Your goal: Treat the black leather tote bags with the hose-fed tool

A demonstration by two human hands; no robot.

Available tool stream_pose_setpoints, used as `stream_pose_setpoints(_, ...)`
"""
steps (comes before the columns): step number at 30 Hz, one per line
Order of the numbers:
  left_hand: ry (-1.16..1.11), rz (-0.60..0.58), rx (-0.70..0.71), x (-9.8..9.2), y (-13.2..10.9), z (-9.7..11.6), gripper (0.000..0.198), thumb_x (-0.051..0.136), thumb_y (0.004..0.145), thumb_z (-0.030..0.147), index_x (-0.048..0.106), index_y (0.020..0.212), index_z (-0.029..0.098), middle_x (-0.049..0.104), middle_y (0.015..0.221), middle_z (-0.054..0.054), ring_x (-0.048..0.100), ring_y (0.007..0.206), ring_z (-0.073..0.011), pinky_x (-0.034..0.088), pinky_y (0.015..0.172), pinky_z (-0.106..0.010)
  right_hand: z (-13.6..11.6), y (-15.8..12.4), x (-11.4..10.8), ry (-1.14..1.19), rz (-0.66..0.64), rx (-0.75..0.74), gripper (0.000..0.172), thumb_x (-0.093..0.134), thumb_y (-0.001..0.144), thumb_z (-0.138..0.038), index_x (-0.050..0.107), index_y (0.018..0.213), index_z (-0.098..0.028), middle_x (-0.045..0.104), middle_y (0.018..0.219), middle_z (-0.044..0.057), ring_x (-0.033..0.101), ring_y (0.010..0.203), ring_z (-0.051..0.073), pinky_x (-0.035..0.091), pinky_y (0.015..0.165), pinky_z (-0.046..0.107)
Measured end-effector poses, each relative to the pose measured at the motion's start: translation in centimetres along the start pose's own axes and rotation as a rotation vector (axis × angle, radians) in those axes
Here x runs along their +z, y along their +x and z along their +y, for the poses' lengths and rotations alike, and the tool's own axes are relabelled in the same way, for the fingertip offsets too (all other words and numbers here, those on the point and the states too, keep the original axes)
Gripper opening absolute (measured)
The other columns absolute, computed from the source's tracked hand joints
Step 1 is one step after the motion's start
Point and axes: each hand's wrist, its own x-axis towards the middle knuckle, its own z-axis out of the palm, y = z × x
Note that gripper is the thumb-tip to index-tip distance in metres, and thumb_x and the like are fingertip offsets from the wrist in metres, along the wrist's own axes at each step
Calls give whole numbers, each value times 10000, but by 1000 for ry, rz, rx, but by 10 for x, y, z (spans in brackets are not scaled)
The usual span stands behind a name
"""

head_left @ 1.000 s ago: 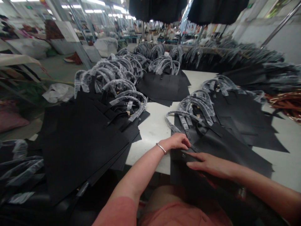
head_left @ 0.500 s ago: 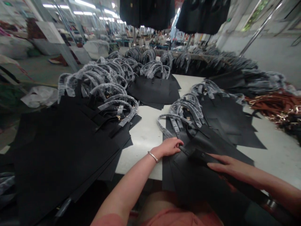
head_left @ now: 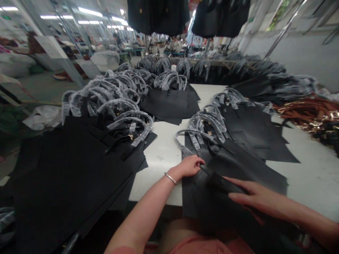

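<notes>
My left hand (head_left: 191, 165), with a silver bangle at the wrist, is closed in a pinch on a narrow black strap (head_left: 206, 170) lying over black leather-like bag panels (head_left: 190, 203). To its right, my right hand (head_left: 251, 195) grips the folded edge of a black bag panel (head_left: 219, 181) between thumb and fingers. Part of that hand's fingers is hidden under the dark material. Just beyond my left hand, plastic-wrapped handles (head_left: 205, 123) arch up from the same pile. Dark folds over my lap blend together, so their outlines are unclear.
Another pile of black panels (head_left: 71, 158) with wrapped handles (head_left: 106, 95) covers the left side. More panels lie at the far middle (head_left: 166, 104) and right (head_left: 251, 127) of the white table (head_left: 161, 151). Brown straps (head_left: 309, 114) are heaped at right; black bags (head_left: 159, 16) hang overhead.
The view has shifted slightly, so most things sit a little further left. My right hand has moved slightly left and down with the panel edge; my left hand keeps its pinch.
</notes>
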Motion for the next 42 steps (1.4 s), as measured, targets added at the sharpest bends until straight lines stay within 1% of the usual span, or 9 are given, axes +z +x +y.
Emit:
stream_pose_setpoints(3,23,15,-15,1,2,3,243,548,839,202,698,1031,204,650,908,-29,588,825,-165,445,772,-247,-3,-4,18,62,-137,5,729,577,867,-458,340,1512,-212,684,688,11,579,408,144,416,364,202)
stream_pose_setpoints(9,97,50,-53,2,5,14,301,430,941,338,672,932,160,640,916,-79,594,880,-209,443,800,-311,-23,-4,39,-51,-1,-111,785,655,798,-439,372,1498,-225,680,1016,97,601,496,135,478,475,235)
stream_pose_setpoints(16,543,229,-269,16,22,45,319,590,864,485,622,882,169,599,935,-85,590,888,-245,467,781,-340,29,-61,34,-145,184,-92,909,764,690,-503,376,1487,-299,635,1094,92,600,1053,307,469,922,384)
stream_pose_setpoints(19,614,357,-148,27,35,62,299,628,858,342,576,1091,162,576,1126,-112,553,1059,-261,463,905,-374,65,-82,29,58,265,-69,836,717,755,-432,359,1497,-291,664,1021,52,672,802,233,538,707,296)
stream_pose_setpoints(22,556,346,49,43,49,79,354,570,888,248,524,1230,169,501,1331,-129,470,1238,-252,406,1042,-390,103,-96,13,384,347,-17,792,605,847,-484,269,1523,-247,653,771,-7,591,454,135,452,426,212)
stream_pose_setpoints(25,507,250,182,63,61,93,437,527,911,278,474,1336,189,413,1453,-118,356,1365,-249,329,1125,-420,141,-107,-14,615,511,49,809,580,851,-557,254,1501,-201,531,544,-71,530,377,139,435,368,216)
stream_pose_setpoints(29,572,176,160,88,72,98,489,532,908,398,483,1364,230,340,1519,-107,215,1436,-305,211,1157,-537,179,-116,-51,782,489,212,669,627,801,-629,474,1289,-198,509,545,-68,464,350,112,430,328,220)
stream_pose_setpoints(34,628,148,175,100,73,92,410,468,935,372,522,1331,283,333,1531,-64,233,1429,-302,187,1156,-547,193,-104,-74,817,382,233,493,609,823,-622,545,1054,-190,543,581,-39,468,369,103,435,332,221)
stream_pose_setpoints(42,643,124,151,86,82,92,337,485,930,332,560,1257,290,452,1446,-53,369,1344,-281,345,1073,-471,189,-76,-93,726,723,138,392,550,896,-543,478,1073,-200,494,622,-65,505,389,95,457,370,211)
